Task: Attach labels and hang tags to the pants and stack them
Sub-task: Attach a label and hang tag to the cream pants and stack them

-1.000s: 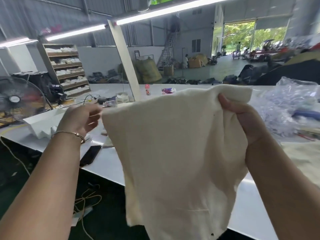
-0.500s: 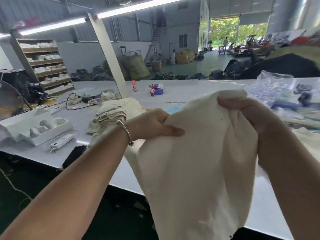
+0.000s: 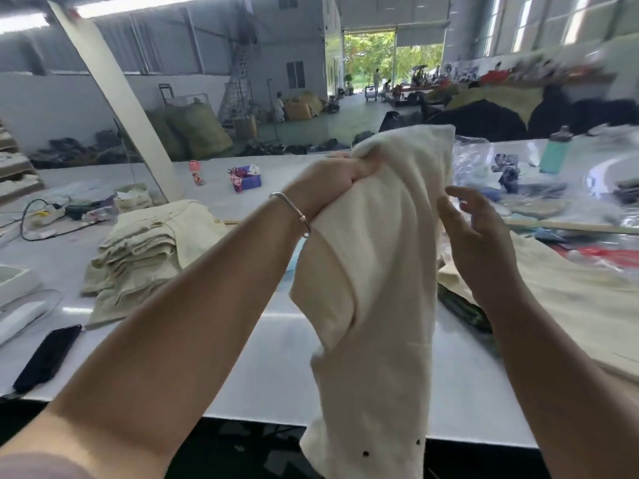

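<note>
Centre of frame: the left hand (image 3: 332, 178) (a bracelet on its wrist) grips the bunched top of a cream pair of pants (image 3: 377, 288), fingers curled tight into the cloth, which hangs past the near edge of the white table (image 3: 276, 357). The right hand (image 3: 473, 233), just right of the cloth, holds nothing, its fingers loosely spread. A stack of folded cream pants (image 3: 145, 250) lies at left of centre.

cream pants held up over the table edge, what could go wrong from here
Only the left hand grips the cream pants, bunched at the top; the right hand is open beside them, so they could slip. The lower end hangs past the table edge toward the floor and may pick up dirt. Swung left, they could topple the stack of folded pants.
</note>
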The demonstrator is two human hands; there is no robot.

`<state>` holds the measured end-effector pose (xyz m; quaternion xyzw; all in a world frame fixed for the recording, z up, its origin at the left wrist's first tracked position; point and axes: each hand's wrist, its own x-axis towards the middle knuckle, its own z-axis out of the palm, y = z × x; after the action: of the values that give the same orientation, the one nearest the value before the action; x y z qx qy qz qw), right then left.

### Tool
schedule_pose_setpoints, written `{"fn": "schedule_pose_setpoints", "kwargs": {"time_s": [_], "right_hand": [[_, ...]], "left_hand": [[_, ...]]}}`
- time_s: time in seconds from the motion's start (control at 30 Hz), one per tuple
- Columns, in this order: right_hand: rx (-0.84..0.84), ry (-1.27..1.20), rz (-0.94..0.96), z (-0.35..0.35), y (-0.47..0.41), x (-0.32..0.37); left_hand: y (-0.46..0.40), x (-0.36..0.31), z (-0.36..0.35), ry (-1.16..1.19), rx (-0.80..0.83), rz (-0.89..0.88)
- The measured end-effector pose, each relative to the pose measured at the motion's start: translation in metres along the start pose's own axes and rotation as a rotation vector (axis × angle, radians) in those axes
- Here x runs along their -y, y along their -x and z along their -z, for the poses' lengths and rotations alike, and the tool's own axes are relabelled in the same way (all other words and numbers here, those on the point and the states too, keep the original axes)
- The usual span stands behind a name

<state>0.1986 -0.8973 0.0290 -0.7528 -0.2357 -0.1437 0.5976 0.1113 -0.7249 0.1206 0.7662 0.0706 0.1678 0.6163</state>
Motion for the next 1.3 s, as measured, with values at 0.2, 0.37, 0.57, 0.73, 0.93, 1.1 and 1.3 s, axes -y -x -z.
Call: {"fn": "schedule_pose_setpoints", "kwargs": {"time_s": [0.2, 0.37, 0.57, 0.73, 0.93, 1.1, 1.3], "right_hand": [[0.055, 0.088, 0.134, -0.033, -0.011, 0.014], [0.224, 0.599, 0.236, -0.133, -0.001, -0.029], [0.928, 0.956, -0.148, -0.241, 0.104, -0.169], [0.863, 0.975, -0.158, -0.285, 0.108, -0.192], [0.825, 0.973, -0.181, -0.319, 0.112, -0.185], [0.551, 1.083, -0.251, -0.288, 0.104, -0.186], [0.205, 0.848, -0.675, -0.223, 0.074, -0.197]], "left_hand": [[-0.018, 0.017, 0.080, 0.411, -0.118, -0.051], [-0.004, 0.141, 0.179, -0.077, -0.490, 0.193], [0.042, 0.349, 0.226, -0.527, -0.453, 0.745], [0.023, 0.402, 0.266, -0.565, -0.446, 0.744], [0.014, 0.423, 0.300, -0.639, -0.429, 0.725], [0.022, 0.418, 0.303, -0.493, -0.420, 0.630], [0.029, 0.364, 0.296, -0.555, -0.545, 0.225]]}}
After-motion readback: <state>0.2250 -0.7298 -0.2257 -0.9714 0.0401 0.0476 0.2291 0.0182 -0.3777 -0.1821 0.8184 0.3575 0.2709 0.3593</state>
